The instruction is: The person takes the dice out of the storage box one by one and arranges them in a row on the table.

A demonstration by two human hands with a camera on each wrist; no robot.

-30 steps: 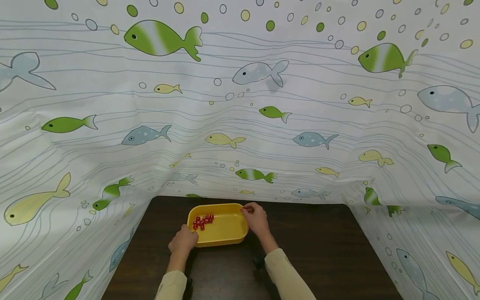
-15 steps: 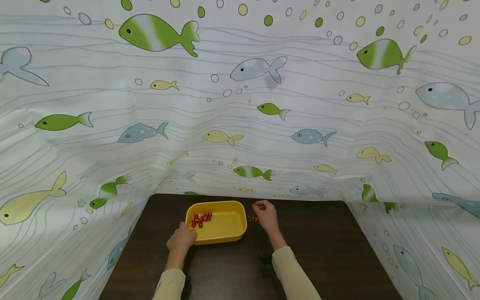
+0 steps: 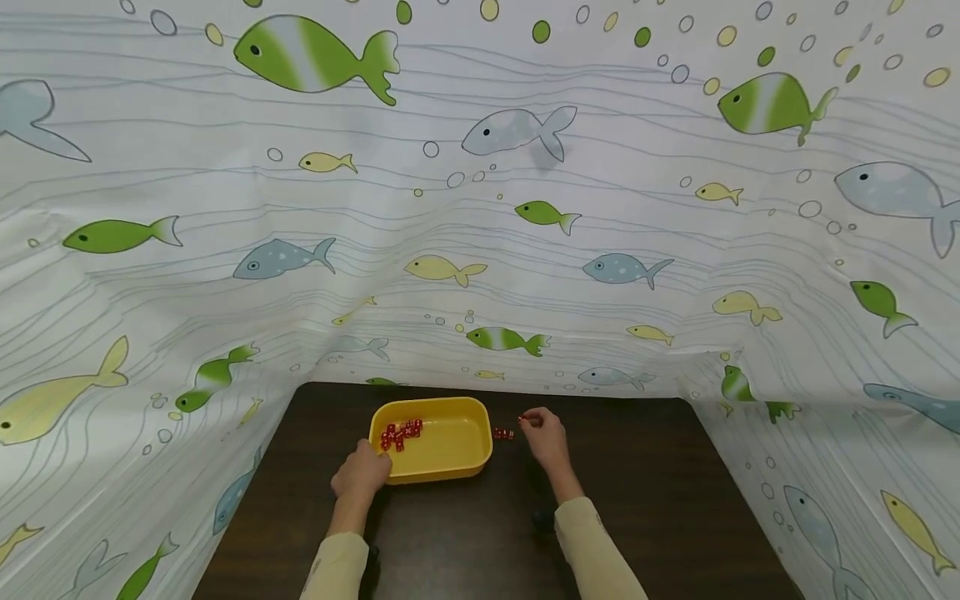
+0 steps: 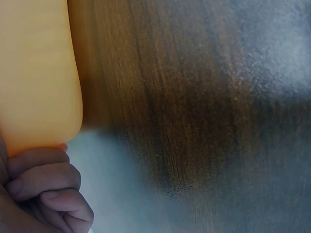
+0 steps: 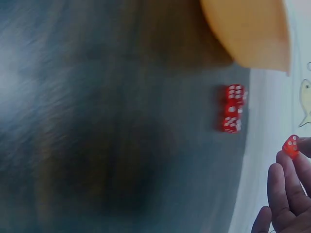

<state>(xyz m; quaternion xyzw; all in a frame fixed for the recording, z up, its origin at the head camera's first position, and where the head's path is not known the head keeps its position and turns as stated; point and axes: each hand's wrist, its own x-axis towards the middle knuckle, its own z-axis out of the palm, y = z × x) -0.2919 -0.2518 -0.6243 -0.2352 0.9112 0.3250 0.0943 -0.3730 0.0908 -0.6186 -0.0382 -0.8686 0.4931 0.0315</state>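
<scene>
A yellow plastic tray [image 3: 442, 477] lies on the dark table, with several red dice [image 3: 399, 435] clustered in its left part. My left hand [image 3: 362, 472] grips the tray's near left corner, thumb at the rim; in the left wrist view its fingers [image 4: 46, 179] are curled against the tray's end. Just right of the tray, a short row of red dice [image 5: 233, 109] sits on the table. My right hand [image 3: 546, 437] is to the right of this row, pinching one red die [image 5: 291, 145] between thumb and fingertips, above the table.
Dark wood-grain table [image 3: 652, 500] extends around the tray and both arms. A white fish-print sheet [image 3: 450, 192] rises behind the table and along both sides.
My right hand has moved rightward from the tray's right rim, still pinching a die, and the row of dice beside the tray has come into sight. My left hand stays on the tray.
</scene>
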